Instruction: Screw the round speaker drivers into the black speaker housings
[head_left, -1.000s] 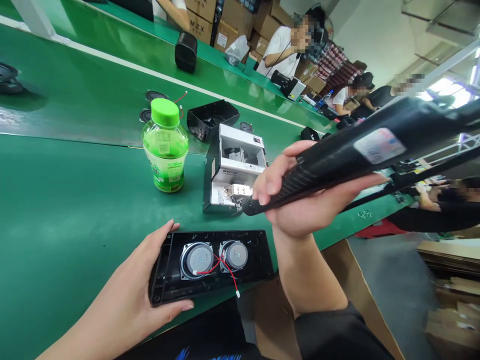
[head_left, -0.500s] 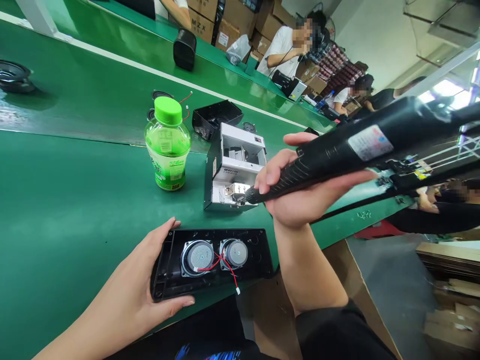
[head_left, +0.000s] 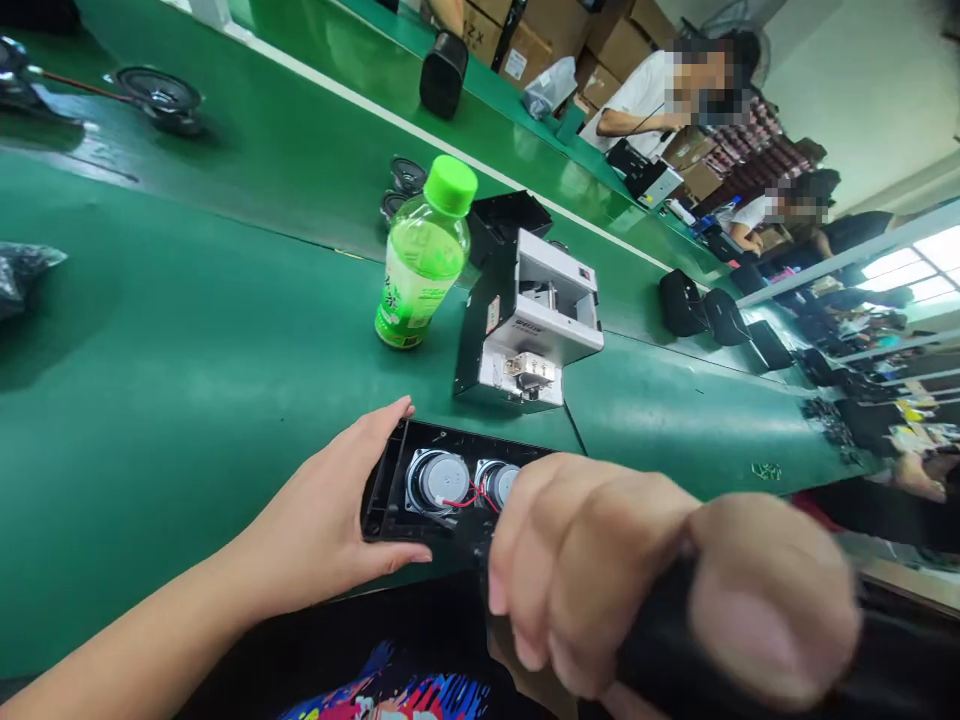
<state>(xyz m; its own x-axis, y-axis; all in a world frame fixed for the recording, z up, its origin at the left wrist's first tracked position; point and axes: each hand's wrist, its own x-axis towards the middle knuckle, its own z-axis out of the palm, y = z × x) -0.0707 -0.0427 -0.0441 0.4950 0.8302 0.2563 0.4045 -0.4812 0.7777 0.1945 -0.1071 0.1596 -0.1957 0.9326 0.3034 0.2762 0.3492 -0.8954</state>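
The right hand is blurred and closed in a fist around a black cylindrical handheld tool, its fingers covering most of the barrel; the rear runs off at 4 o'clock. That hand also hides the right end of the open, black, rectangular plastic shell, and whether the tool's tip touches the shell cannot be told.

The shell holds two round, grey-backed speakers, the second partly behind the fist, with thin red wires between them. The left hand grips the shell's left end, thumb along the near edge and fingers at the far edge, so the shell lies at its 3 o'clock and at the fist's 10 o'clock.

At 12 o'clock from the shell stands a clear plastic bottle with a green cap and green contents. At 1 o'clock, a white-and-black boxy machine has a silvery metal block on its lower ledge. Behind both, a black open-topped box is partly hidden, its contents unclear. A dark crumpled plastic bag is cut off at 10 o'clock.
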